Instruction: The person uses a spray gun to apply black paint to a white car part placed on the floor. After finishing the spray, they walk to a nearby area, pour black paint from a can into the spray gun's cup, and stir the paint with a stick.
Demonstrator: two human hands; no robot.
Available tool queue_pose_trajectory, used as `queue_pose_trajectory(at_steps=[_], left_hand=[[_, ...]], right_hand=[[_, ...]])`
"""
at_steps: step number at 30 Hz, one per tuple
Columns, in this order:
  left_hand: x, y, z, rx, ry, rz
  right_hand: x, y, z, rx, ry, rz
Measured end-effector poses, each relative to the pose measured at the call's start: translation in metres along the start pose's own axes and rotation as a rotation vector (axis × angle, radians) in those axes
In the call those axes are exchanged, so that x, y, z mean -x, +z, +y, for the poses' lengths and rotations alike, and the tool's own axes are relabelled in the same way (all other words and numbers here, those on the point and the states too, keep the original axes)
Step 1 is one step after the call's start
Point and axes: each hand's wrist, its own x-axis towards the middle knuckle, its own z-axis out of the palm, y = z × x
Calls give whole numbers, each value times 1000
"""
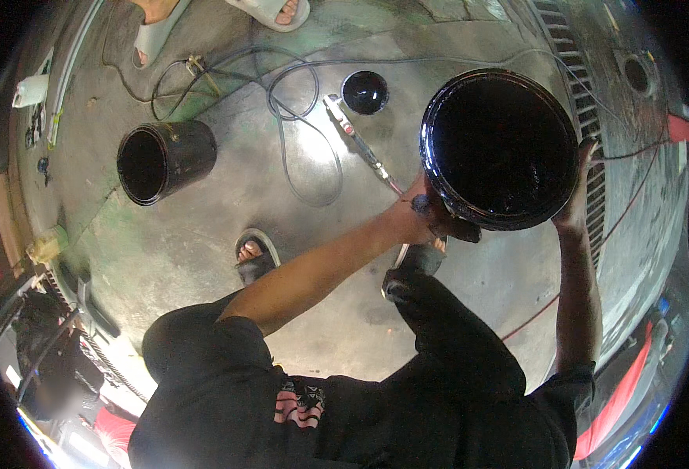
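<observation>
A large black round container (501, 148) with a glossy rim is held up in front of me at the right. Its mouth faces up toward me, and its inside is too dark to make out. My left hand (430, 215), smeared with dark stains, grips its lower left side. Around its right side my right hand (577, 187) is closed, with part of the fingers hidden behind the wall. Left of it on the floor lies a slim hand-held work lamp (356, 141), and beyond that sits a small round bowl of shiny black liquid (365, 92).
A black cylinder (192, 152) with an open end rests on the concrete floor at left. A grey cable (282, 109) loops across the floor. A slotted drain grate (586, 117) runs along the right. Another person's feet in grey sandals (161, 35) are at the far edge.
</observation>
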Motion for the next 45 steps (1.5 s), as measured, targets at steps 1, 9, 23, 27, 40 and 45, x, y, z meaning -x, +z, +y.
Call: queue_pose_trajectory(at_steps=[1,9,23,27,40,45], left_hand=[[2,5,-8,51,16,71],[2,31,-87,-325,84,-33],[-13,29,-88,1036,-17,241],[-12,30,-79,1222,-8,308],[-15,11,-80,953,-157,102],[-14,10,-78,1195,-144,137]], right_hand=[[-9,3,1,-7,-3,-16],[-57,33,-1,194,-27,-14],[-82,68,-18,480,-65,68],[-81,71,-20,513,-69,81],[-83,85,-27,598,-79,116],[-81,87,-28,590,-71,124]])
